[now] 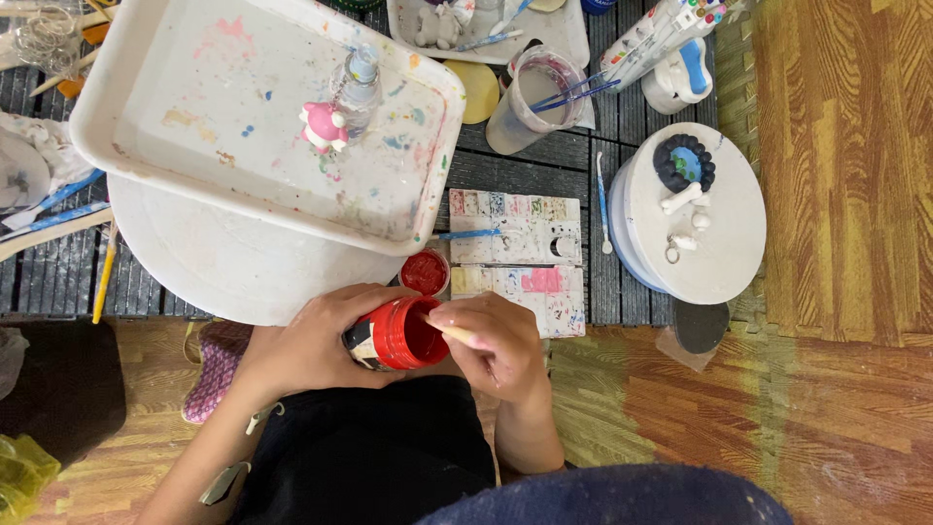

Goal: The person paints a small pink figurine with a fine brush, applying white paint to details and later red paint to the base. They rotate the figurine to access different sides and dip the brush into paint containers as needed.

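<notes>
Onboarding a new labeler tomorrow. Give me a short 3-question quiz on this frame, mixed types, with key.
1. True or false: the left hand holds the red paint jar, and the jar is open.
2. Multiple choice: where does the jar's red lid lie?
A. inside the white tray
B. beside the paint palette, near the tray's corner
C. on the round white stand
3. Short answer: what does the right hand hold, and where does its tip point?

Key
1. True.
2. B.
3. A thin pale stick, probably a brush handle; its tip reaches into the mouth of the jar.
</notes>
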